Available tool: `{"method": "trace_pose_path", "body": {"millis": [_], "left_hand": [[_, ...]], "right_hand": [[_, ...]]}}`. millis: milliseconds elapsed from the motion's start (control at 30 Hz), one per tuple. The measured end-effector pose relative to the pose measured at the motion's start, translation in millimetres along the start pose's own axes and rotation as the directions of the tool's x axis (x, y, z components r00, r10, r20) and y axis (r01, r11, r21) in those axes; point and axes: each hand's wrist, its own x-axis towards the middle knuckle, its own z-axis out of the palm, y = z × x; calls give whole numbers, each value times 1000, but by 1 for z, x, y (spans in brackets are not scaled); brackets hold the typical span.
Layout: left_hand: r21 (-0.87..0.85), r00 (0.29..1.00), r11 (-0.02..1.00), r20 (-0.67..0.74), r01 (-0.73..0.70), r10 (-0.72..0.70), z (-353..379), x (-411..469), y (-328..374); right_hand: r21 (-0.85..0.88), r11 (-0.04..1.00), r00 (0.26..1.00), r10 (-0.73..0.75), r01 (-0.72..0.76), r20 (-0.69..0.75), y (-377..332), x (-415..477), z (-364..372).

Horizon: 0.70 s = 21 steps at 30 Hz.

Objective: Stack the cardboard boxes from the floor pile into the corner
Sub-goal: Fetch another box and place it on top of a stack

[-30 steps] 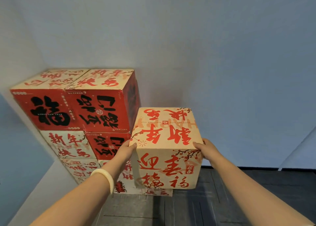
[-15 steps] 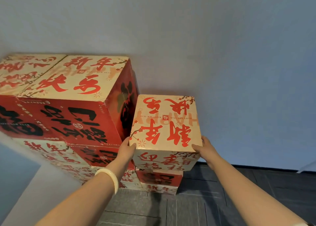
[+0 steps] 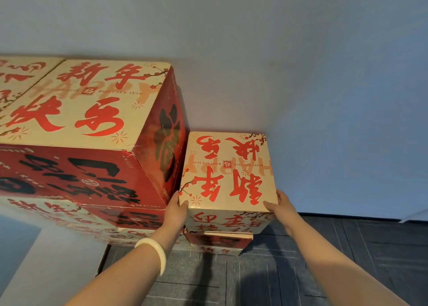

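Far left, a tall stack of printed cardboard boxes (image 3: 88, 111), pushed up against the grey wall (image 3: 324, 62). Top box cream with big red writing, front side red with black writing.

Just right of that, a left hand (image 3: 176, 210) with a pale bangle (image 3: 154, 254) on the wrist. Gripping the near left corner of a small cream box (image 3: 228, 173), thumb on the front edge, fingers out of sight in the thin gap beside the tall stack.

Small cream box placed in a lower pile, back end close to the wall, left side right beside the tall stack, over a red box (image 3: 217, 242) on the dark floor (image 3: 347, 259). Cannot tell whether already resting on the red box or held just above.

On the far side, a right hand (image 3: 281, 207) gripping the near right corner, thumb in front, fingers round the side.

Likely trouble: pinched left fingers in that thin gap, if shoved further left. Maybe a wobble or a tip after letting go, with the bottom looking wider on the right than the red box underneath. Could also bump the tall stack and knock a box crooked.

All boxes shut, flaps closed. No way to see inside, so full or empty: cannot tell.
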Motion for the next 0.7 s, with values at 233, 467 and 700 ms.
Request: {"method": "trace_pose_path", "body": {"millis": [233,467,700], "left_hand": [[24,999,999,27,-22,22,6,19,-19],[240,969,939,55,-247,241,6,21,-32],[554,845,667,135,-498,518,-1,-3,-46]], "right_hand": [[35,999,1000,13,-13,-5,10,8,5],[78,997,1000,0,1,-9,18,14,6],[123,992,1000,-6,5,6,24,10,5]]}}
